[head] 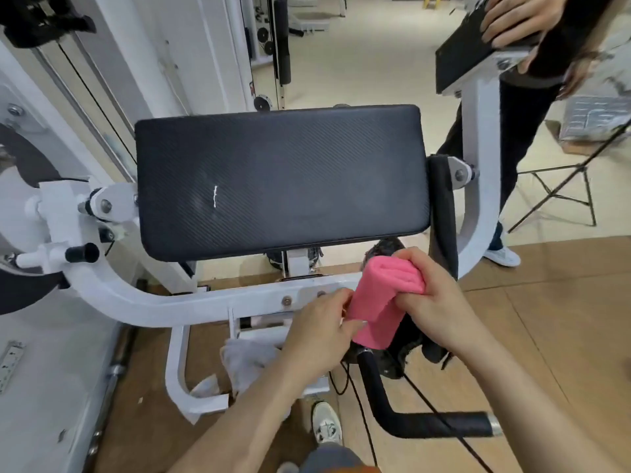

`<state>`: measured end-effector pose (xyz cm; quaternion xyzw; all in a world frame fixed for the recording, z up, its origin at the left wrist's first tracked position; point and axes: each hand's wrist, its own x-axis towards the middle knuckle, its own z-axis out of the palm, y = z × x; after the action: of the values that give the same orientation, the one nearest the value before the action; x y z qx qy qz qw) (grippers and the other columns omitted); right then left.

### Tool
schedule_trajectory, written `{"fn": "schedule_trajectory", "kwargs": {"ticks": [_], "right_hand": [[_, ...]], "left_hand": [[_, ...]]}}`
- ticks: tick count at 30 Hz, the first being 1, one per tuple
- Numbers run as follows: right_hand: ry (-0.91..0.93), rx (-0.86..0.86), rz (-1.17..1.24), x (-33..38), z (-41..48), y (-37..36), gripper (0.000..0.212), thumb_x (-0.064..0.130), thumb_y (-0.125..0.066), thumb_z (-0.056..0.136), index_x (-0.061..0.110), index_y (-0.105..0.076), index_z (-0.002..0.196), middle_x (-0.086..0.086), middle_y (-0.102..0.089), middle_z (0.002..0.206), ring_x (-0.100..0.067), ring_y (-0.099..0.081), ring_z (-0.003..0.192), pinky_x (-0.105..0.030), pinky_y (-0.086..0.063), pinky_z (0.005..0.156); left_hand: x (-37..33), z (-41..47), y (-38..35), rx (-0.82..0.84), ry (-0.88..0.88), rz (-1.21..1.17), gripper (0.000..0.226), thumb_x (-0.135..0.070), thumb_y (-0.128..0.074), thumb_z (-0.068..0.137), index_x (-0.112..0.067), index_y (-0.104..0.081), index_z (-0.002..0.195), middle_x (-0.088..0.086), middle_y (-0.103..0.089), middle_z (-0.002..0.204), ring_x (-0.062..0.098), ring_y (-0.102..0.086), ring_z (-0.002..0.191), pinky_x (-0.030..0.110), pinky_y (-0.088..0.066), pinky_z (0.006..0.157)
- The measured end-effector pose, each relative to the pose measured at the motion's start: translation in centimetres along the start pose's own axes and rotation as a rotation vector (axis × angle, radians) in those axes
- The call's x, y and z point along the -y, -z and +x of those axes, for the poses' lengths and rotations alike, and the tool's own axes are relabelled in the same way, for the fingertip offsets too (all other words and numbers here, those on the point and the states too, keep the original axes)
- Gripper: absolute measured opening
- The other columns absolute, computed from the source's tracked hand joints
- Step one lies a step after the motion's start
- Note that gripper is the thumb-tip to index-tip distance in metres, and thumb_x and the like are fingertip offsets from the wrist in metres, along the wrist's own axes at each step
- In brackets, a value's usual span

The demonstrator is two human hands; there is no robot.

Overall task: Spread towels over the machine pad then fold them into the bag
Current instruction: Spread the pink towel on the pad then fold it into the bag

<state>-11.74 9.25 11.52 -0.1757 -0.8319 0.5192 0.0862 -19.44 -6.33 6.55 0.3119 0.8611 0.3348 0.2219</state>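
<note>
Judging by the look of it, the towel [379, 302] can be treated as light, soft and floppy. It's pink terry-ish stuff, already folded into a thick narrow bundle. It's held in the air just in front of the pad [280, 179], below its near edge and not touching it, and the pad itself is left bare.

The right grip [433, 298] is wrapped round the bundle's top end, fingers curled over the folds. The left grip [321, 332] is pinched onto the lower left edge, thumb laid on the front. Nothing fragile or slippery is expected, but the folds would probably spring open if only one corner were taken. So the bundle is best held across its full thickness, at both ends, as is done now.

Dark fabric [406, 343] is seen right under the towel. It's possibly the bag, though that can't be told for sure. A grey cloth [249, 360] is draped on the frame [170, 302] lower down, likely another towel.

On writing: no brand or label can be read anywhere. A white squiggle [215, 196] is seen on the pad, but it looks more like a scratch or thread than lettering. A marked strip [10, 363] at the far left is too small to be read.
</note>
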Motion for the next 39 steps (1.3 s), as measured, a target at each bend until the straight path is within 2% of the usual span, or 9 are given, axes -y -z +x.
{"fn": "schedule_trajectory", "kwargs": {"ticks": [5,12,15,18,21,24,28,34,39], "right_hand": [[-0.175,-0.018,0.292,-2.2,-1.1,1.3,0.033,0.009,-0.069,0.087,0.024,-0.059,0.114,0.002,-0.073,0.097,-0.012,-0.069,0.091,-0.030,-0.056,0.079],[-0.226,0.178,0.499,-6.0,1.3,4.1,0.036,0.014,-0.067,0.089,0.021,-0.061,0.124,-0.004,-0.070,0.115,-0.021,-0.067,0.108,-0.040,-0.056,0.090],[-0.332,0.022,0.527,-8.7,3.6,5.0,0.025,0.035,-0.058,0.095,0.025,-0.062,0.117,-0.005,-0.072,0.109,-0.023,-0.070,0.099,-0.045,-0.057,0.087],[-0.408,-0.012,0.456,-11.4,4.9,6.3,0.028,0.050,-0.050,0.095,0.028,-0.061,0.109,-0.008,-0.072,0.103,-0.022,-0.071,0.089,-0.044,-0.059,0.079],[-0.466,0.215,0.430,-13.9,5.3,7.5,0.037,0.055,-0.056,0.087,0.029,-0.060,0.113,-0.006,-0.072,0.103,-0.023,-0.071,0.093,-0.049,-0.057,0.085],[-0.598,0.531,0.588,-15.8,5.3,9.1,0.045,0.038,-0.072,0.079,0.027,-0.058,0.121,-0.007,-0.072,0.109,-0.025,-0.071,0.099,-0.044,-0.058,0.084],[-0.302,0.540,0.214,-18.2,5.9,10.7,0.037,0.022,-0.078,0.080,0.026,-0.061,0.113,0.003,-0.070,0.098,-0.015,-0.068,0.090,-0.033,-0.055,0.077],[-0.177,0.460,-0.309,-18.1,7.4,10.4,0.033,0.028,-0.070,0.079,0.032,-0.050,0.106,0.015,-0.060,0.084,-0.005,-0.058,0.076,-0.025,-0.045,0.061],[-0.198,0.537,-0.168,-16.5,7.9,7.7,0.024,0.020,-0.068,0.084,0.027,-0.055,0.104,0.010,-0.062,0.086,-0.008,-0.059,0.077,-0.015,-0.040,0.057]], "left_hand": [[-1.0,-0.2,-2.6,0.065,0.072,-0.280,0.018,-0.029,-0.054,0.097,-0.024,-0.052,0.114,-0.005,-0.063,0.112,0.012,-0.059,0.101,0.039,-0.051,0.090],[-2.5,2.9,-4.7,-0.098,0.099,-0.166,0.020,-0.024,-0.055,0.094,-0.027,-0.047,0.113,-0.009,-0.055,0.106,0.009,-0.055,0.096,0.033,-0.050,0.083],[-4.3,5.4,-6.3,-0.035,0.246,-0.437,0.025,-0.043,-0.063,0.086,-0.035,-0.053,0.108,-0.009,-0.067,0.101,0.010,-0.066,0.093,0.038,-0.055,0.085],[-6.7,7.2,-9.2,0.025,0.369,-0.779,0.020,-0.037,-0.066,0.090,-0.035,-0.058,0.109,-0.001,-0.069,0.110,0.013,-0.067,0.100,0.037,-0.055,0.092],[-7.7,8.3,-11.9,0.006,0.447,-0.930,0.034,-0.031,-0.071,0.087,-0.024,-0.060,0.119,-0.001,-0.072,0.111,0.014,-0.069,0.100,0.039,-0.056,0.091],[-7.7,8.9,-14.3,-0.131,0.585,-0.962,0.035,-0.031,-0.071,0.087,-0.026,-0.058,0.118,-0.002,-0.072,0.107,0.011,-0.071,0.093,0.036,-0.060,0.082],[-6.7,7.9,-16.1,-0.069,0.440,-0.660,0.030,-0.038,-0.061,0.092,-0.032,-0.054,0.120,-0.010,-0.069,0.108,0.001,-0.066,0.094,0.031,-0.057,0.081],[-4.6,6.7,-14.4,0.192,0.132,0.436,0.028,-0.038,-0.033,0.099,-0.022,-0.055,0.093,-0.002,-0.065,0.084,0.021,-0.060,0.079,0.034,-0.040,0.064],[-2.5,6.7,-11.3,0.072,0.172,0.449,0.029,-0.035,-0.036,0.098,-0.019,-0.049,0.077,-0.003,-0.052,0.069,0.022,-0.047,0.067,0.033,-0.025,0.059]]}}
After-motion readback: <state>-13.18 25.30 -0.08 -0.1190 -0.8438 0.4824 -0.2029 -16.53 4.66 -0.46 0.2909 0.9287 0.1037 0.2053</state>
